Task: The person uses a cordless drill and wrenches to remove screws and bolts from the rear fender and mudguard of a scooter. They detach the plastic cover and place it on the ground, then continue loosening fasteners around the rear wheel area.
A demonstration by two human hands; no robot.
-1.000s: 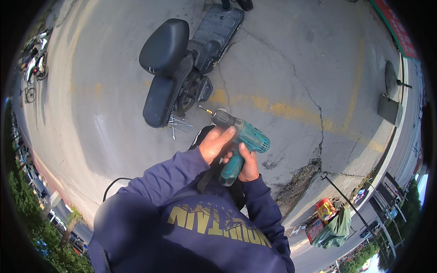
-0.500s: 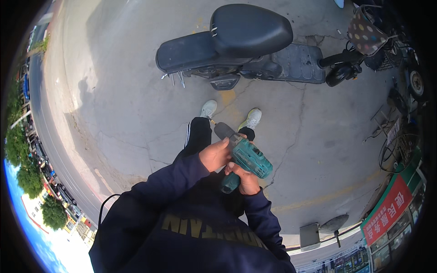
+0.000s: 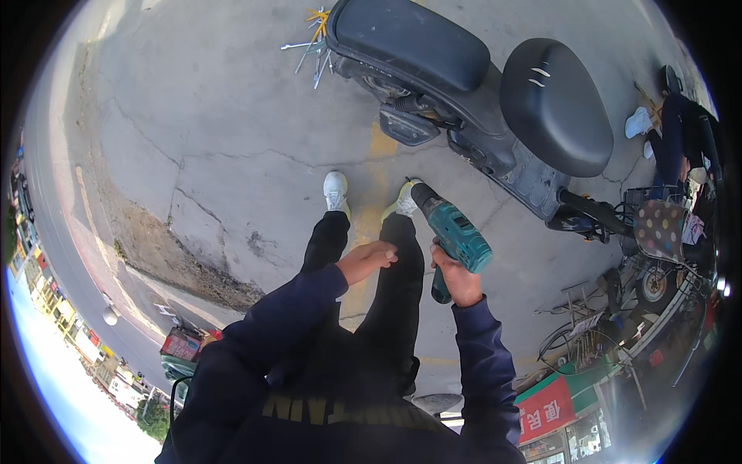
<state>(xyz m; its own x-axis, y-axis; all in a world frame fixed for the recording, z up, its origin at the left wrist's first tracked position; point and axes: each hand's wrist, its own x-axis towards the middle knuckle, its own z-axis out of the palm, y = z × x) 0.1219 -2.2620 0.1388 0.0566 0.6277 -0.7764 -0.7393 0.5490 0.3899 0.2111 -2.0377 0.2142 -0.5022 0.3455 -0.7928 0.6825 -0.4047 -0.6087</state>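
My right hand (image 3: 460, 280) grips a teal and black cordless drill (image 3: 457, 233) by its handle. The drill's dark chuck points up and away, over the toe of my right shoe (image 3: 403, 199). Whether a bit sits in the chuck is hard to make out. My left hand (image 3: 369, 261) is apart from the drill, in front of my legs, with its fingers drawn together; anything held in them is too small or hidden to name. Ahead to the right stands a scooter with a black saddle (image 3: 558, 116) and a black rear seat (image 3: 413, 39).
Several wrenches (image 3: 314, 48) and yellow-handled tools are by the scooter's rear end. A dotted basket (image 3: 659, 230), a wheel (image 3: 657, 286) and wiry clutter line the right side. Another person's leg and white shoe (image 3: 638, 122) show at the far right. A red sign (image 3: 547, 408) is at lower right.
My left hand has come off the drill and now is apart, to its left. The drill has moved right in my right hand. My view has turned, so the scooter sits further right and tilted.
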